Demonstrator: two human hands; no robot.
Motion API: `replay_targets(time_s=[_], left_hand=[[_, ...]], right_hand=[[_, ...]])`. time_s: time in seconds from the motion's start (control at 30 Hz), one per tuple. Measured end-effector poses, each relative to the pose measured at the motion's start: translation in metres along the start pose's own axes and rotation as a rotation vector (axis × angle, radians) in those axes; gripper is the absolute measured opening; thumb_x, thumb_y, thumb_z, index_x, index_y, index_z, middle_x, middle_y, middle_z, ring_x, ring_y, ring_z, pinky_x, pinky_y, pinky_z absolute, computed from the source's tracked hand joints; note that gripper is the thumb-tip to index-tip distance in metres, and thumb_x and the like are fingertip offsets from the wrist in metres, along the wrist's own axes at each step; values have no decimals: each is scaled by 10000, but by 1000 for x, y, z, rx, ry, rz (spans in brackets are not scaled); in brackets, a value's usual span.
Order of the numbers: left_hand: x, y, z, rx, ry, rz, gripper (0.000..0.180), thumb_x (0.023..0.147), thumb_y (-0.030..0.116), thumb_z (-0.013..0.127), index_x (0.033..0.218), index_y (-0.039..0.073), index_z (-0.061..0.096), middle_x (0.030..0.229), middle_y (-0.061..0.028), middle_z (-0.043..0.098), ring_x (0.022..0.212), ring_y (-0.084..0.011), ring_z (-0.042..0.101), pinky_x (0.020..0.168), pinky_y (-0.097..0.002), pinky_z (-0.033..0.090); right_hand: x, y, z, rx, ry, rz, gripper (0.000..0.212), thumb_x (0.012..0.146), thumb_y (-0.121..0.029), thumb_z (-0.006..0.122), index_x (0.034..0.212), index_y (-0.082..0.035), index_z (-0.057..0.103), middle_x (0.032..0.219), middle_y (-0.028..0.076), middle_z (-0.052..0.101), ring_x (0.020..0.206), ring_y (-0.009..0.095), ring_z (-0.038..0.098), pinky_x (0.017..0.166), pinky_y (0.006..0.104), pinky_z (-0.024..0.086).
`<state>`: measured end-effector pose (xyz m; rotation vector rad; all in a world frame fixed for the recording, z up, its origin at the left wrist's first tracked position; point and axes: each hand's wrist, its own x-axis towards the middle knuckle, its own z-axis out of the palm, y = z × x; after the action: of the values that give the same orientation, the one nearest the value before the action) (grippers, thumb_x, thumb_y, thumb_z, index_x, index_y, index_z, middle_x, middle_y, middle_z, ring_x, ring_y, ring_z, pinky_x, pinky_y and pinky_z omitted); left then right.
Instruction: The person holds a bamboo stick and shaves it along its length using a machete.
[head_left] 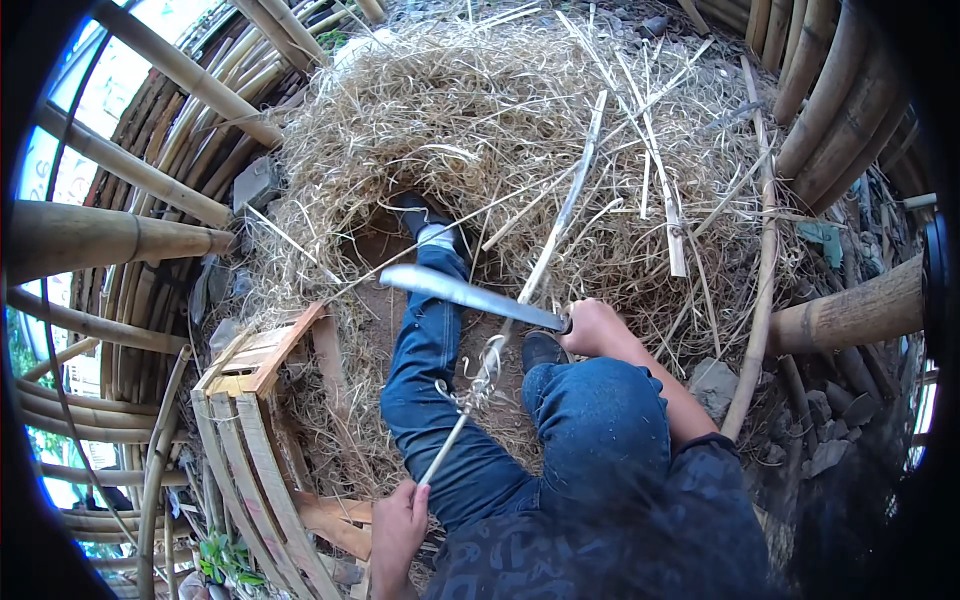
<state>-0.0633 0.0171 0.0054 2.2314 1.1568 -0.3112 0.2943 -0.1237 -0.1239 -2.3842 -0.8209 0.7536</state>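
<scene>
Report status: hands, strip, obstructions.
Right hand gripping long knife; left hand holding lower end of thin strip. Curled shavings bunched partway along strip. Left leg shows behind knife, clearance unclear.

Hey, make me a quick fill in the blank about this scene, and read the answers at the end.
1. Of the machete and the thin pale strip, the right hand holds the ____.
2. The left hand has the slatted crate on its ____ side.
3. The jeans are coloured ____.
4. The left leg stretches forward; the right knee is ____.

Missing words: machete; left; blue; bent.
</scene>
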Motion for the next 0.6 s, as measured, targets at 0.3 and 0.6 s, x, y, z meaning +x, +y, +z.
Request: replay_targets(time_s=[0.3,0.6], left_hand=[[-48,-40,10,3,-3,-74,280,926,256,560,767,27,584,527,-157,528,472,-332,536,455,-411,375],[-38,-134,104,-276,110,-8,386,947,298,468,780,1,649,587,-206,565,582,-349,604,565,-407,444]], right_hand=[[14,8,-5,-124,96,234,305,664,-208,646,830,48,661,826,271,657,828,392,664,795,450,524],[1,18,6,-390,14,202,285,620,-250,662,783,-19,695,816,199,678,797,345,672,756,412,534]])
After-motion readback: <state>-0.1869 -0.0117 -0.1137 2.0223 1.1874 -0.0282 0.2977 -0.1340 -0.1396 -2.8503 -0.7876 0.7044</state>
